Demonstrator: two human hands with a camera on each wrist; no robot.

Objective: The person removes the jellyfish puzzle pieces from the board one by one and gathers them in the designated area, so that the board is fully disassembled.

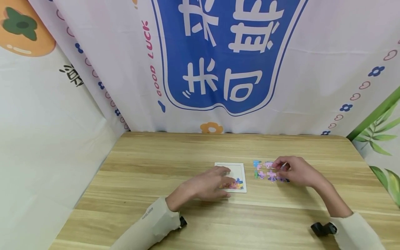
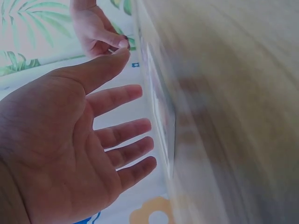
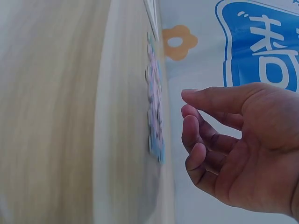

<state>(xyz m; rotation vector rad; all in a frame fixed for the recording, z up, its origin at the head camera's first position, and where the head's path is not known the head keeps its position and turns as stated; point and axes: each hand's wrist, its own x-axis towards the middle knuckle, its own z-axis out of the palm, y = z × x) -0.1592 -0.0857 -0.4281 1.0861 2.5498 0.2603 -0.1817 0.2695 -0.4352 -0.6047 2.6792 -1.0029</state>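
A white-framed puzzle board [image 1: 230, 164] lies on the table, with colourful joined pieces [image 1: 239, 184] along its near edge. My left hand [image 1: 207, 184] hovers over the board's left side, fingers spread and fairly straight, hiding part of it. In the left wrist view the same hand [image 2: 70, 135] shows a bare palm. Right of the board lies a group of loose pink, purple and blue jigsaw pieces [image 1: 261, 174]. Above their right end is my right hand [image 1: 295, 171], covering some of them. Its fingers [image 3: 196, 126] bend loosely in the right wrist view, with nothing visible between them and the thumb.
The wooden table [image 1: 156, 152] reaches back to a printed cloth [image 1: 140, 114] with a blue sign pattern. Another white cloth [image 1: 47, 139] hangs on the left. Black wrist devices [image 1: 323, 229] show beneath the pale sleeves [image 1: 359, 232].
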